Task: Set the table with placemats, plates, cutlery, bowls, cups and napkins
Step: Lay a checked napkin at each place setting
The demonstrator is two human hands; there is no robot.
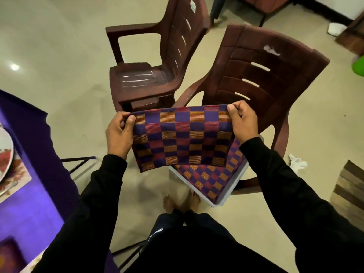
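Observation:
I hold a checkered napkin (181, 136) in purple, red and orange, spread out in the air in front of me. My left hand (119, 133) pinches its top left corner and my right hand (244, 120) pinches its top right corner. Below it, more of the same checkered cloth (212, 180) lies in a white box (230, 190) on the seat of the nearer brown chair (262, 75). At the far left, the table with a purple cloth (29, 134) bears a floral placemat (17, 178) with a white plate (6, 148) on it.
A second brown plastic chair (153, 62) stands on the floor behind the napkin. A crumpled white tissue (297, 161) and a striped mat (350, 190) lie on the floor at right. My bare feet (183, 201) stand next to the box.

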